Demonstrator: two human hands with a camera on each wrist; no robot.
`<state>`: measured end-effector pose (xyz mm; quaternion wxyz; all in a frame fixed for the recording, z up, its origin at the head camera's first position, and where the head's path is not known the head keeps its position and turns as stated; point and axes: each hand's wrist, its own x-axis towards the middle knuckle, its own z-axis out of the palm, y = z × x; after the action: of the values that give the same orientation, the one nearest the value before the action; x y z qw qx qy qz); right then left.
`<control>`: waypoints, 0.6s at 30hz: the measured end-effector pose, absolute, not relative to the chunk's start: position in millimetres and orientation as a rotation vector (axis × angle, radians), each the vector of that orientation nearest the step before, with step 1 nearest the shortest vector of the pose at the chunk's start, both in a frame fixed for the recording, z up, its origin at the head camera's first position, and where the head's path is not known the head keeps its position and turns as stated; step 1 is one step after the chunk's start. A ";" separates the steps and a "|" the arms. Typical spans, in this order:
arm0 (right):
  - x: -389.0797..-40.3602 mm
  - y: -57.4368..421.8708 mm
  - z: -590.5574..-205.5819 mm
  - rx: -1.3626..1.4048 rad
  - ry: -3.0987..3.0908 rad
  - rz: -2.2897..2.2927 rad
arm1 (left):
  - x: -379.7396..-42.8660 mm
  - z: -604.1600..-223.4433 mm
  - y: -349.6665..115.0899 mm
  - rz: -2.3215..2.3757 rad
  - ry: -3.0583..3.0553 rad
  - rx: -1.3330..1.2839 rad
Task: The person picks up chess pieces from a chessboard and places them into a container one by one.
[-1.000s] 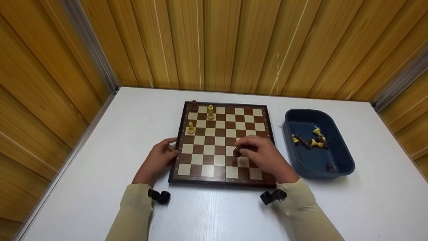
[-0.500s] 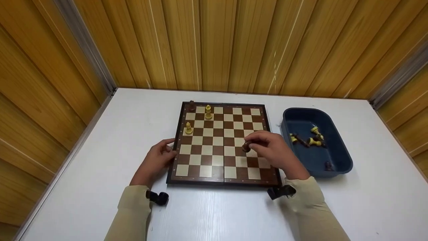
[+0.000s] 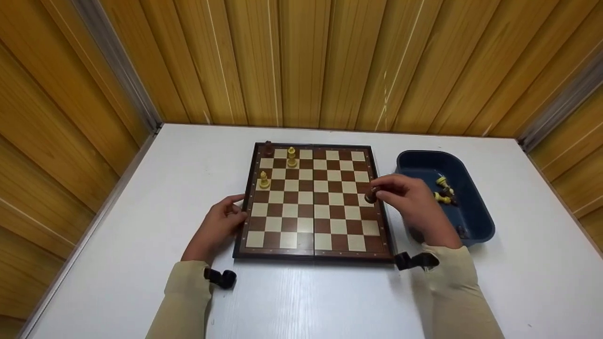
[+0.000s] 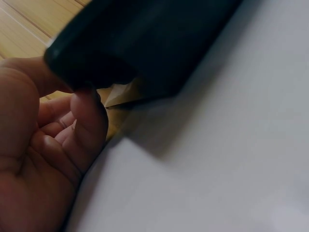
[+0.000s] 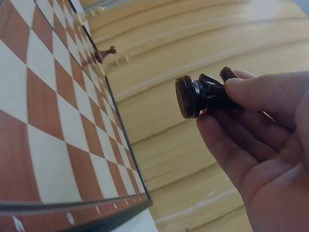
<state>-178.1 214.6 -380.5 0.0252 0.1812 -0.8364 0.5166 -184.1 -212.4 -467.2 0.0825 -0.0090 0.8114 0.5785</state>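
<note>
A chessboard (image 3: 330,214) lies on the white table. At its left edge is my left hand (image 3: 219,223); in the left wrist view the thumb and curled index finger of that hand (image 4: 53,130) grip the dark rim (image 4: 145,43). My right hand (image 3: 412,202) pinches a dark brown chess piece (image 3: 371,195) over the board's right side. In the right wrist view the piece (image 5: 190,96) is tilted, its round base facing the board, its notched top partly hidden by fingers. A dark rook (image 3: 268,149), a taller yellow piece (image 3: 292,157) and another yellow piece (image 3: 264,180) stand at the board's far left.
A blue tub (image 3: 480,207) stands to the right of the board, partly behind my right hand and wrist. Yellow chess pieces (image 3: 443,197) and dark ones (image 3: 461,231) lie in it. Wood-patterned walls (image 3: 301,66) rise behind and on both sides of the table.
My right hand has moved right and slightly away from me, carrying the dark chess piece from mid-board to the right edge. My left hand stays at the left edge. The view has shifted slightly.
</note>
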 end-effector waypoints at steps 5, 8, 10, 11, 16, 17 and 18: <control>-177.7 224.7 -376.3 0.468 -2.609 1.528 | -184.5 -469.5 -212.8 1.729 2.420 -0.037; -176.4 230.1 -373.7 0.399 -2.642 1.496 | -184.2 -470.7 -213.1 1.741 2.403 -0.043; -175.7 234.1 -372.7 0.367 -2.659 1.480 | -184.0 -471.1 -213.1 1.743 2.400 -0.046; -175.5 236.3 -372.2 0.355 -2.664 1.472 | -183.9 -471.1 -213.0 1.744 2.400 -0.049; -175.0 247.6 -371.1 0.312 -2.679 1.432 | -183.8 -470.0 -212.3 1.733 2.411 -0.051; -174.7 249.7 -370.8 0.303 -2.682 1.427 | -183.9 -469.8 -212.3 1.733 2.410 -0.052; -174.4 251.8 -370.5 0.295 -2.683 1.414 | -184.0 -469.5 -212.3 1.733 2.409 -0.048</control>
<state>-174.4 251.8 -370.5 0.0472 0.0966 -0.8796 0.4635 -184.0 -212.3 -469.5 0.0867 -0.0162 0.8086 0.5817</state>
